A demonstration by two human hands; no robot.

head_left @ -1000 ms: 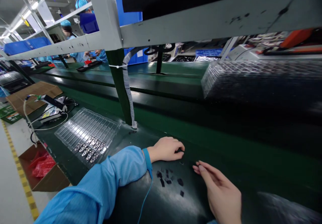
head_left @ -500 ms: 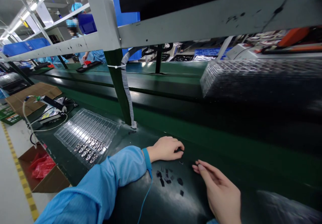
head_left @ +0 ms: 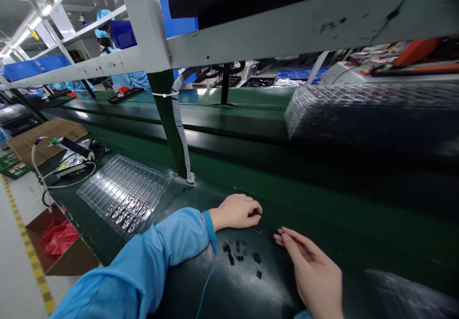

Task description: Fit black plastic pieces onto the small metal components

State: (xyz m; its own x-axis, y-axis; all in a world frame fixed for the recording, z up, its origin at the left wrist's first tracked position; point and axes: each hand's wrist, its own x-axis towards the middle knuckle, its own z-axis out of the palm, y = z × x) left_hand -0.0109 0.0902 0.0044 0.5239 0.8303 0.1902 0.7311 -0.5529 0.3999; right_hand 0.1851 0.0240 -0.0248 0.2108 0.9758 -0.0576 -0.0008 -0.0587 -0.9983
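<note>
My left hand [head_left: 237, 211] rests on the dark green worktop [head_left: 201, 280], its fingers curled and the thumb drawn close to them. A dark patch shows in the gap there, too unclear to name. To its right, my right hand [head_left: 315, 271] is held with thumb and fingertips pinched together; whatever may be between them is hidden. Small black flat pieces [head_left: 231, 259] lie scattered below my left hand, one of them [head_left: 258, 274] a little apart. A tiny pale-edged piece [head_left: 258, 231] lies between the hands. Around my left wrist is a blue band [head_left: 210, 227] with a cord.
A clear plastic tray [head_left: 107, 173] at the left holds several small metallic parts [head_left: 129, 214]. A green post [head_left: 168, 127] with a grey wrapped cable rises behind it. Stacked clear trays [head_left: 358, 118] stand back right; clear plastic [head_left: 409, 292] lies front right. People work in the background.
</note>
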